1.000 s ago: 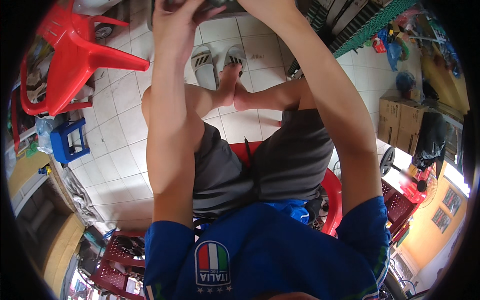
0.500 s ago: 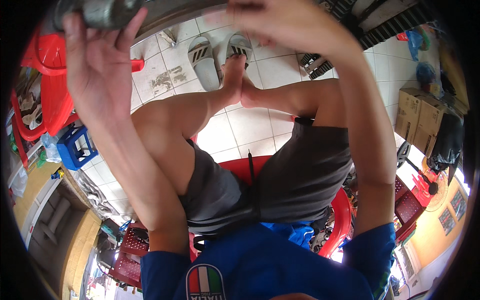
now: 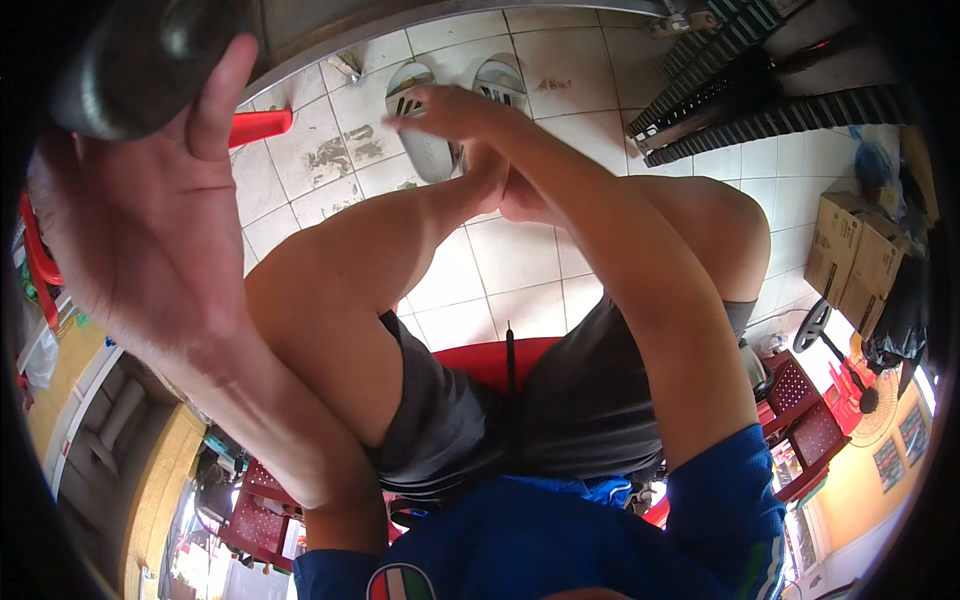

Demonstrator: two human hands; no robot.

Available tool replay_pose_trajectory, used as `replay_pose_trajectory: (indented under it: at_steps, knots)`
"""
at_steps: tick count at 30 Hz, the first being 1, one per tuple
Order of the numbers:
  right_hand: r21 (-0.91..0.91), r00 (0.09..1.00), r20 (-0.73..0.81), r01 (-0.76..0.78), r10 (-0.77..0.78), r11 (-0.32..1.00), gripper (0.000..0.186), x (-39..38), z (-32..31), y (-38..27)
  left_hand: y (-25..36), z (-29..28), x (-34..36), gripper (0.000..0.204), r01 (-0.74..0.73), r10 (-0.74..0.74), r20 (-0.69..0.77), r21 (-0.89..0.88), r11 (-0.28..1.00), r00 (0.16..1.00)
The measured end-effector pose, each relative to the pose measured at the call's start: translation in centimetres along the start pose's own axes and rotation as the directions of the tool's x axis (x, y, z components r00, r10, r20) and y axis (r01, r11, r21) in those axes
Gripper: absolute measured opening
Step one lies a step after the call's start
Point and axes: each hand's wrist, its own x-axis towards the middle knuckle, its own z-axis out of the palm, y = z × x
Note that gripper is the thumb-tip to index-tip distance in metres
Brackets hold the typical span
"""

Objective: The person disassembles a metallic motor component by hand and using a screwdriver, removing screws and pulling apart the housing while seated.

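Note:
At the upper left my left hand (image 3: 150,230) is raised close, palm in view, wrapped around a dark, glossy, rounded object (image 3: 150,65). One finger curves up along its right side; the other fingers are largely behind it or in shadow. Its kind is not clear, and the picture's rim cuts off part of it. My right hand (image 3: 455,112) is over the floor near the slippers, above my feet. Its fingers point left, somewhat blurred, stretched out with nothing visible in them.
A table edge (image 3: 400,35) crosses the top. Grey slippers (image 3: 430,150) lie on the tiled floor by my bare feet. Dark ribbed racks (image 3: 770,125) stand at the upper right, cardboard boxes (image 3: 848,250) at the right. A red chair (image 3: 490,362) is under me.
My left hand has come closer with the dark object, which looks bigger and lower. My right hand has moved left and down from the table edge, over the slippers.

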Motion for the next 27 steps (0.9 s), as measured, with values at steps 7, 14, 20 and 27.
replay_pose_trajectory:
  at_steps: [7, 14, 20, 27]
  knots:
    - [0.205, 0.994, 0.002, -0.104, 0.106, 0.973, 0.095, 0.3, -2.2, 0.3, 0.0, 0.0, 0.6, 0.048, 0.040, -0.030, 0.087, -0.114, 0.993, 0.996]
    - [0.263, 0.899, -0.257, -0.287, 0.354, 0.921, 0.108, -2.2, 7.6, 6.1, -1.5, -0.4, 1.7, 0.048, 0.084, -0.051, 0.167, -0.194, 0.978, 0.985]
    - [0.885, 0.881, 0.454, -0.428, -0.134, 0.185, 0.121, -0.7, 4.8, 7.4, 0.4, -0.6, 0.2, 0.051, 0.092, -0.082, 0.070, -0.156, 0.984, 0.994]
    - [0.927, 0.921, 0.370, -0.375, -0.121, -0.023, 0.127, -3.4, 2.8, 7.4, 0.0, -0.1, -0.7, 0.052, -0.015, 0.013, -0.143, -0.013, 1.000, 0.990]
